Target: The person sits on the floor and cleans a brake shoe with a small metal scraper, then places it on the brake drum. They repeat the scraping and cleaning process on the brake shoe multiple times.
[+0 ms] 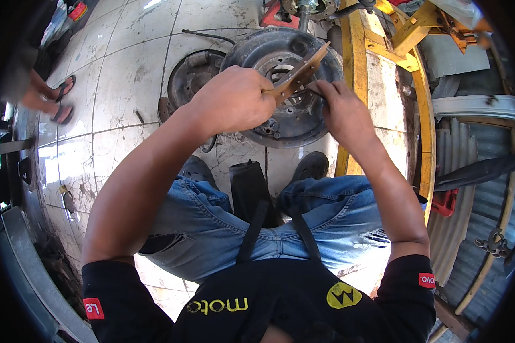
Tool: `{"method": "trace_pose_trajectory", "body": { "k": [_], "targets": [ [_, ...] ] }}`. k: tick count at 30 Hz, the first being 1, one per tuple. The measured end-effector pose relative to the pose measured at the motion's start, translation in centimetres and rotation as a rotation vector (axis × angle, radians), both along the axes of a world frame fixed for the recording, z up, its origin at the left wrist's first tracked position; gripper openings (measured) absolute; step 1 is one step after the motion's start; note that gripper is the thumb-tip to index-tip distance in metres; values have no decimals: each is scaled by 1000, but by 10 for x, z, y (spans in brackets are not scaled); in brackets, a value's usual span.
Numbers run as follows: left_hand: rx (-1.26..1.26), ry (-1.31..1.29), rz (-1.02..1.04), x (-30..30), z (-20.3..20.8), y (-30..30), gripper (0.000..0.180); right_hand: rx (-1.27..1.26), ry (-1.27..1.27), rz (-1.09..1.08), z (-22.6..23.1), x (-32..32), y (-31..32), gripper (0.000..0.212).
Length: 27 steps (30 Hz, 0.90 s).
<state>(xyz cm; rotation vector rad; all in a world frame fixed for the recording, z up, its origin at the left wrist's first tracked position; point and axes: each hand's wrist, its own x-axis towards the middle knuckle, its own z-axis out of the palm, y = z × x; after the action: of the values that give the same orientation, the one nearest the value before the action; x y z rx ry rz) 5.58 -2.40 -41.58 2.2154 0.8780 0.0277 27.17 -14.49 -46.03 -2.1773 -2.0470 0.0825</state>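
My left hand [234, 98] is closed around one end of a curved brown brake shoe [297, 79] with a row of rivets or holes along it. Its free end points up and to the right. My right hand [343, 108] is closed beside the shoe, thumb and fingers pinched together; what they hold, if anything, is too hidden to make out. Beneath both hands lies a large round black brake backing plate [312, 131], its middle partly covered by the shoe and my hands. A second round brake plate [183, 74] lies to its left, partly under it.
A yellow steel frame [355, 51] stands close to my right hand. Dark hose [209, 35] lies on the tiled floor [134, 68]. At the left a person's feet in flip-flops [64, 100] show. Corrugated metal sheets [455, 171] are at the right.
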Motion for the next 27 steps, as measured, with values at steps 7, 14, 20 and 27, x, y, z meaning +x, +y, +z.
{"method": "trace_pose_trajectory", "body": {
  "k": [7,14,20,27],
  "targets": [
    [11,2,-5,3,4,0,30,156,-114,169,-36,-22,2,46],
    [45,-27,-39,0,-3,1,32,127,-85,178,-35,-30,4,42],
    [30,21,-15,4,2,-1,29,140,-171,182,-33,-32,4,40],
    [42,29,-20,4,1,0,30,133,-248,169,-31,-30,5,31]
  ]
}}
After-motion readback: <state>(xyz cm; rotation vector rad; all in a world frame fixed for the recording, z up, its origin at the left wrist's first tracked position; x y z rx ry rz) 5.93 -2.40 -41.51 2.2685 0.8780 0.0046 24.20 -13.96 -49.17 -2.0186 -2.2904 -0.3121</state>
